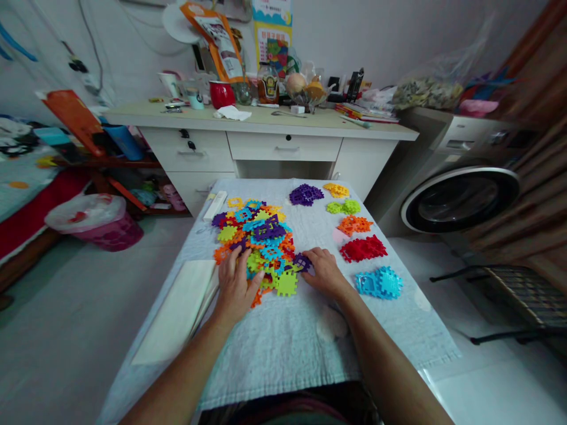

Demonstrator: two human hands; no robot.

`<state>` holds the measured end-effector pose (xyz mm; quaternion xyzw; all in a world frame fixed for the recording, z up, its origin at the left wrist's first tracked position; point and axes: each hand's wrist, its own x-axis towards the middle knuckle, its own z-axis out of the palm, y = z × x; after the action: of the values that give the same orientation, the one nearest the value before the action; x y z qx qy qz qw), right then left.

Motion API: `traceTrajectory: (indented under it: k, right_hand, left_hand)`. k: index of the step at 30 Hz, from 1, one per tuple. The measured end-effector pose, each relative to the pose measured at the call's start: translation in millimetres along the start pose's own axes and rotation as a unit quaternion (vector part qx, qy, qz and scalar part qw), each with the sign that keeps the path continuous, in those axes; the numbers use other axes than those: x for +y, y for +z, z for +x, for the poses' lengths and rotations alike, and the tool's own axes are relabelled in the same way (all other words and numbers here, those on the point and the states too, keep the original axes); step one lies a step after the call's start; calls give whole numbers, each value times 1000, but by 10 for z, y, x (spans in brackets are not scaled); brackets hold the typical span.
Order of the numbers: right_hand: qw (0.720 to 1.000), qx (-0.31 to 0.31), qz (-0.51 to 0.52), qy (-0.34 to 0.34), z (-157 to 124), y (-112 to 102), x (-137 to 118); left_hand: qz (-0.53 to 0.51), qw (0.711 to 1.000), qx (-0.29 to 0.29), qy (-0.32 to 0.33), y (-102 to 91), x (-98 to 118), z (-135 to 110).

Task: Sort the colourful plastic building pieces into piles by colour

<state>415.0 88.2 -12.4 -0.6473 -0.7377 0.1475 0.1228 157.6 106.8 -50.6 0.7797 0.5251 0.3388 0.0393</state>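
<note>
A mixed pile of plastic interlocking building pieces [270, 251] in several colours lies on the cloth-covered table. My left hand [235, 286] rests at the pile's near left edge, its fingers apart and touching the pieces. At the pile's right side, my right hand [325, 271] has its fingertips closed on a purple interlocking piece [302, 262]. Sorted by colour along the right are a purple heap [305, 194], a yellow heap [336, 190], a green heap [343, 206], an orange heap [354, 225], a red heap [364, 248] and a blue heap [379, 283].
White folded sheets [175, 313] lie along the table's left side, with a white strip-shaped object [215, 206] farther back. Beyond the table stands a white desk [283, 144] crowded with household items. A washing machine [460, 177] is at right, a pink bin [106, 233] at left.
</note>
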Motion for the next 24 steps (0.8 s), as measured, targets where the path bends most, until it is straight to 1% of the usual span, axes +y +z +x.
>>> traceTrajectory:
  k: [7, 12, 14, 16, 18, 20, 22, 24]
  right_hand:
    - [1000, 15, 5, -6, -25, -7, -7]
    - [998, 43, 49, -13, -19, -71, 26]
    - [996, 56, 69, 5, -16, -76, 57]
    - [993, 72, 79, 42, -9, -61, 96]
    - [991, 92, 66, 72, 0, -38, 133]
    - [988, 121, 30, 86, 7, -24, 159]
    - [986, 144, -10, 82, 7, -25, 172]
    - [987, 139, -34, 68, 2, -31, 172]
  left_hand:
    - [-35, 999, -13, -3, -32, 25, 11]
    - [-60, 998, -22, 4, -25, 14, 12]
    - [-60, 998, -20, 7, -15, 5, 12]
    - [-59, 998, -20, 10, -7, -2, 13]
    - [-59, 998, -19, 14, -2, -5, 15]
    - [-60, 998, -18, 16, 0, -6, 18]
    - [-61, 998, -17, 17, 1, -7, 20]
    - [-63, 998, -16, 19, 2, -8, 22]
